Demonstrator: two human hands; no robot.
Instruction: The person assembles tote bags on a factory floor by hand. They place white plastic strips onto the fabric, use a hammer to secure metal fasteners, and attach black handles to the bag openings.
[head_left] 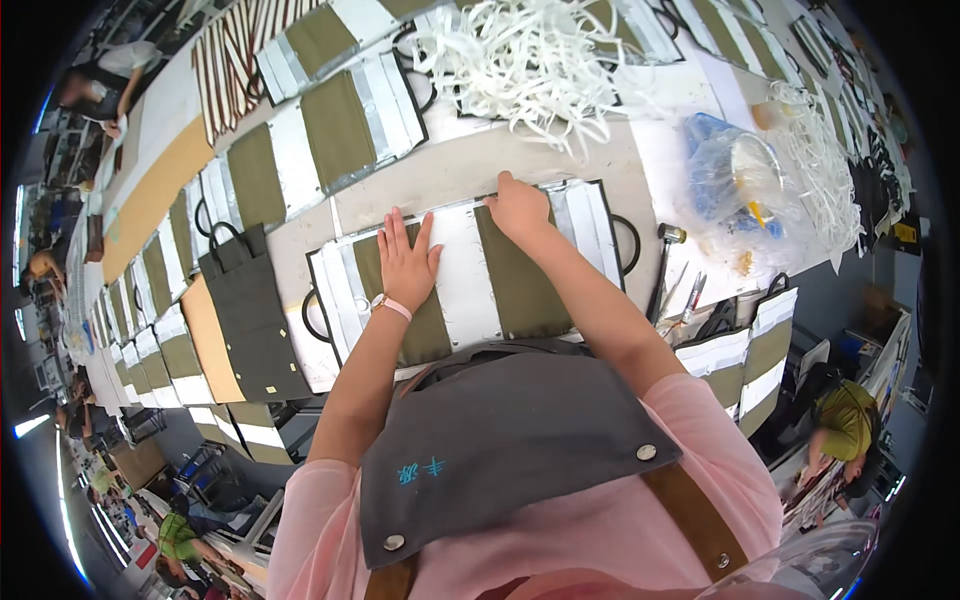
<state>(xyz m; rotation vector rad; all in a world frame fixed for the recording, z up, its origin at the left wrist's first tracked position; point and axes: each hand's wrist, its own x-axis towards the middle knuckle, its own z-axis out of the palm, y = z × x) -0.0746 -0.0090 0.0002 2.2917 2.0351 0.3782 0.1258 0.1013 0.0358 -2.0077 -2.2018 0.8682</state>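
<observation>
A bag panel (466, 275) with white and olive-green stripes lies flat in front of me, a black loop handle at each end. My left hand (408, 265) rests palm down on its upper left part, fingers spread, a pink-strapped watch at the wrist. At the panel's far edge, right of the middle, my right hand (520, 212) is closed with its knuckles up. Whatever its fingers may pinch there is hidden beneath them.
Beyond the panel lie more striped panels (335, 135) and a heap of white strips (520, 65). A dark bag (250, 315) is at the left. On the right are a hammer (662, 270) and a clear plastic bag (740, 190). Other people work farther off.
</observation>
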